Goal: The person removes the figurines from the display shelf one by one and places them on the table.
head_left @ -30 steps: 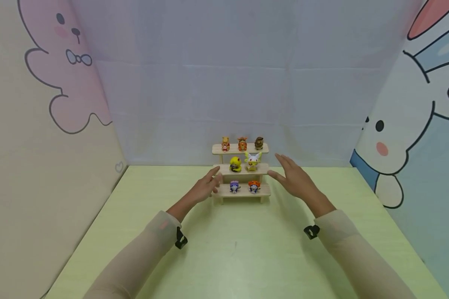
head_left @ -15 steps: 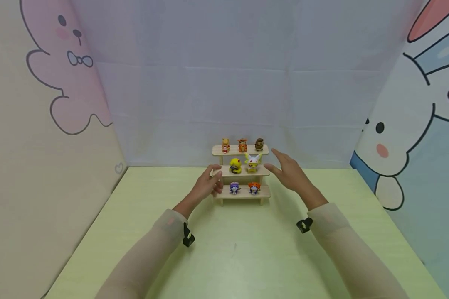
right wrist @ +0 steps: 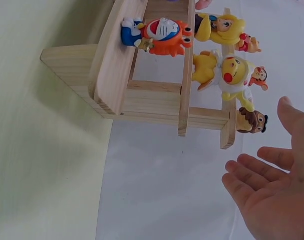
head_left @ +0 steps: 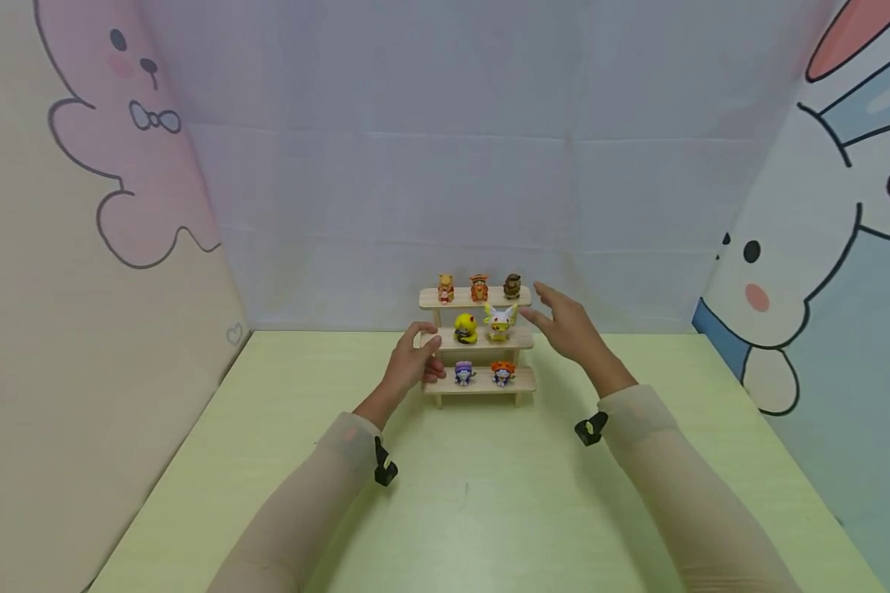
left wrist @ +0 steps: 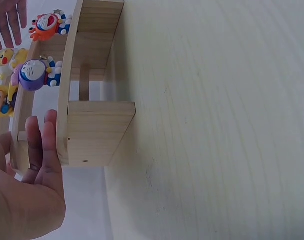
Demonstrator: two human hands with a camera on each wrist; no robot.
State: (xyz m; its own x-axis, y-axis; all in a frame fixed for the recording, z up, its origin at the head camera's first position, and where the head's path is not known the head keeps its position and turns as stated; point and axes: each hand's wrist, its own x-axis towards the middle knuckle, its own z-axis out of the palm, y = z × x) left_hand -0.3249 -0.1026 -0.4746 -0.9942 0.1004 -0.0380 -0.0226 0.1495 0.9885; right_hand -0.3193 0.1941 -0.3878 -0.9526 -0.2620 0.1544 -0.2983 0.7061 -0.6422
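Flanking tabletop [head_left: 463,519] shelves [head_left: 482,386] amid cartoon walls [head_left: 81,329], right fingers [right wrist: 257,169] spread empty; left fingers [left wrist: 34,145] bend, hold unclear.

Soft light w/ faint shadows on tbl [head_left: 467,461], wrist views dimmer.

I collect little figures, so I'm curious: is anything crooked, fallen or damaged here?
Nothing stands out: all seven figurines are upright on the wooden shelf, three on the top tier and two on each lower one; no damage shows.

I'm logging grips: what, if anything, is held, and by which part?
The left hand grips the wooden shelf by the left end of its middle board; the right hand holds nothing.
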